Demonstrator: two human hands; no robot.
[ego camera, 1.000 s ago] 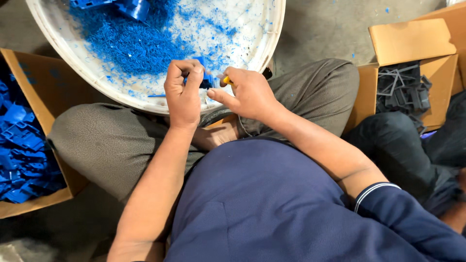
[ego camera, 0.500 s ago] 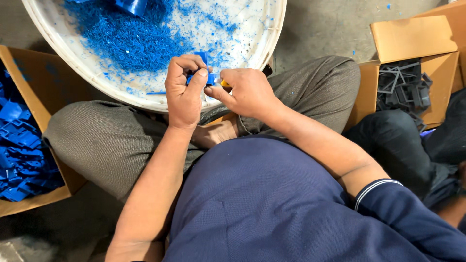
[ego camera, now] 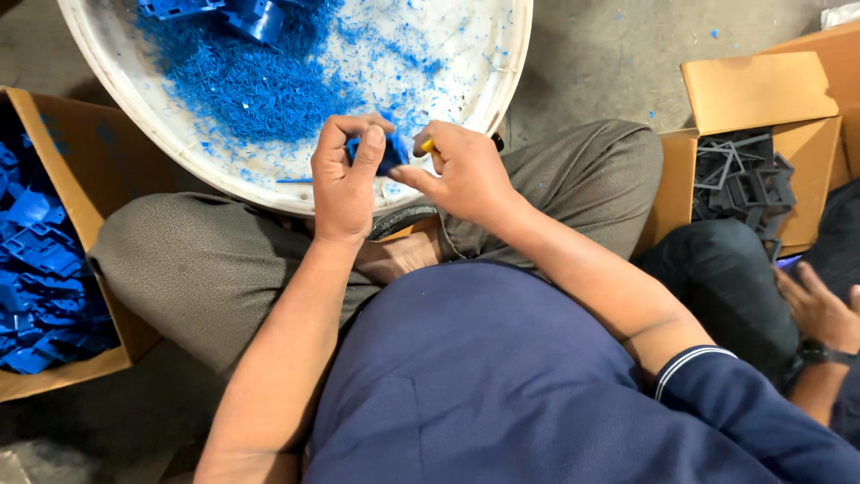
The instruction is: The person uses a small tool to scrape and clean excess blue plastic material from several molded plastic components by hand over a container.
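Observation:
My left hand point(ego camera: 345, 179) grips a small blue plastic part point(ego camera: 391, 152) over the near rim of a wide white basin point(ego camera: 466, 99). My right hand point(ego camera: 461, 170) is closed around a yellow-handled tool point(ego camera: 429, 145) whose tip meets the blue part. The tool's blade is hidden by my fingers. Blue plastic shavings point(ego camera: 251, 81) cover the basin's floor, and a few larger blue parts point(ego camera: 255, 18) lie at its far side. I sit cross-legged with the basin against my knees.
A cardboard box of blue plastic parts point(ego camera: 40, 269) stands at my left. At the right, another cardboard box point(ego camera: 757, 99) holds dark grey frame parts point(ego camera: 739, 179). A second person's hand point(ego camera: 820, 309) and dark-trousered knee are at the right edge. Concrete floor lies beyond.
Both hands have stayed at the basin's rim. The blue part has turned in my left fingers and shows more than before, with the tool still against it.

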